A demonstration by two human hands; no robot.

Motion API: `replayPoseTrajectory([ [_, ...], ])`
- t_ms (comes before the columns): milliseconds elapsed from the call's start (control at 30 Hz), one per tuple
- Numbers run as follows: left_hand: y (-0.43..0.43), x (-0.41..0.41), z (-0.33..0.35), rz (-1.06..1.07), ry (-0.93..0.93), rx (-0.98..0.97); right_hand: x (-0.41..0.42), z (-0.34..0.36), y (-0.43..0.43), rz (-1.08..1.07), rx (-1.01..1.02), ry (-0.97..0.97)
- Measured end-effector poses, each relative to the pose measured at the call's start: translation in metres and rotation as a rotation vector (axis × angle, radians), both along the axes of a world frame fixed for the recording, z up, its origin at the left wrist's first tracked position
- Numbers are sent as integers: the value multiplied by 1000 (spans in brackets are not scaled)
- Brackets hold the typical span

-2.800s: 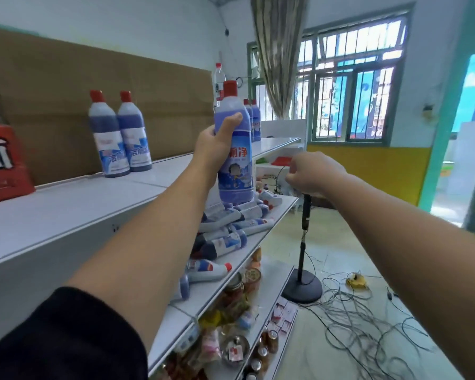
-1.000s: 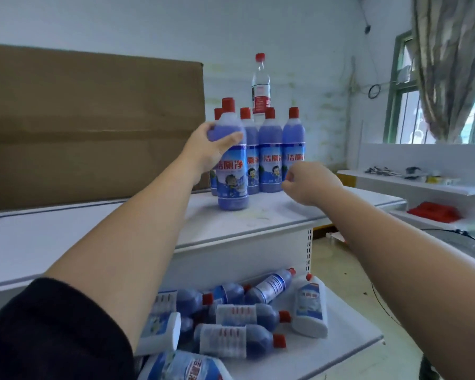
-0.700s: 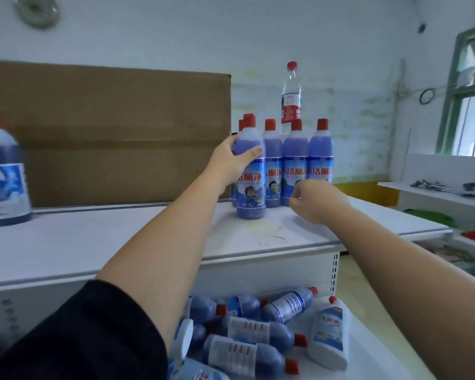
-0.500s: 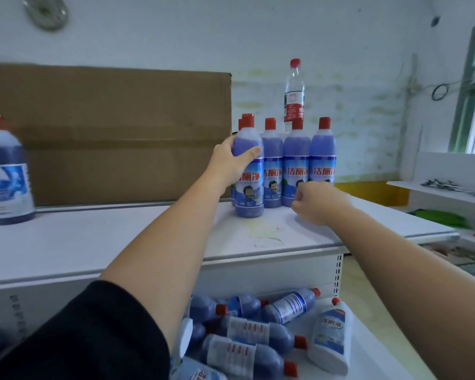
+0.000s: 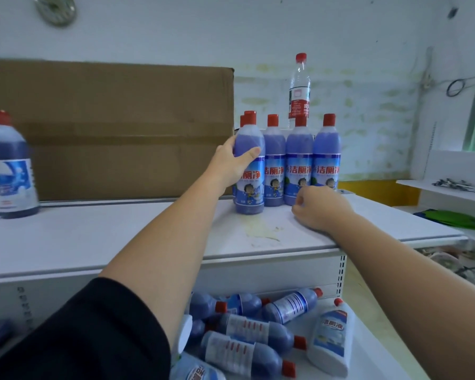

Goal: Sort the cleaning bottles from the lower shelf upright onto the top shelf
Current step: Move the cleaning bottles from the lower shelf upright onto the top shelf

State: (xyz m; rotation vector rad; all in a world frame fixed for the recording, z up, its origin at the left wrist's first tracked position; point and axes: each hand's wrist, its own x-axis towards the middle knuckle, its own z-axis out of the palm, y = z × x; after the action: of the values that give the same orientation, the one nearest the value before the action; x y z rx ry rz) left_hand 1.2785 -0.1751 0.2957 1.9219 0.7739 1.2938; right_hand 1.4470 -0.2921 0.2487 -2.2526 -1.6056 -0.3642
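One left hand gripping smooth cylindrical purple bottle, upright, glossy white shelf

I am looking into what reads as a small shop. White metal display shelving with slotted uprights fills the view; its top shelf carries a row of identical blue cleaner bottles. More lie heaped on the lower shelf near me. A cardboard carton stands far left, and another white rack lines the right wall.
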Motion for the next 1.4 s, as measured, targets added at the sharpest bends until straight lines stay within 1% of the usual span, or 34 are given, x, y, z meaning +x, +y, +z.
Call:
replayPoseTrajectory([
  [167, -18, -15, -10, 33, 220, -65, 3, -6, 6, -15, -9, -46],
  [200, -21, -19, -13, 50, 313, -56, 3, -6, 7, -16, -11, -49],
  [233, -23, -24, -16, 75, 454, -31, 4, -7, 8, -14, -14, -55],
  [300, -28, -36, -24, 148, 804, 6, 4, -8, 10, -9, -21, -65],
  [333, -31, -43, -28, 179, 943, 8, 4, -8, 11, -9, -25, -70],
  [367, -33, -48, -32, 195, 1034, 13, 5, -8, 11, -7, -30, -75],
  [400, -35, -51, -35, 197, 1084, 16, 5, -8, 11, -5, -33, -78],
  [567, -43, -55, -40, 219, 1166, 43, 5, -7, 7, 3, -57, -79],
  [667, -49, -59, -42, 227, 1177, 46, 2, -4, 4, 11, -84, -68],
  [833, -66, -71, -41, 242, 1137, 36, -7, -2, -6, 26, -98, -66],
  [1033, -99, -93, -46, 340, 1077, 48, -23, 0, -32, 69, -121, -64],
  [1200, -126, -126, -50, 423, 1069, 47, -48, 0, -50, 149, -119, -53],
  [1400, -156, -179, -49, 526, 1054, 22, -97, 2, -60, 249, -99, -49],
])
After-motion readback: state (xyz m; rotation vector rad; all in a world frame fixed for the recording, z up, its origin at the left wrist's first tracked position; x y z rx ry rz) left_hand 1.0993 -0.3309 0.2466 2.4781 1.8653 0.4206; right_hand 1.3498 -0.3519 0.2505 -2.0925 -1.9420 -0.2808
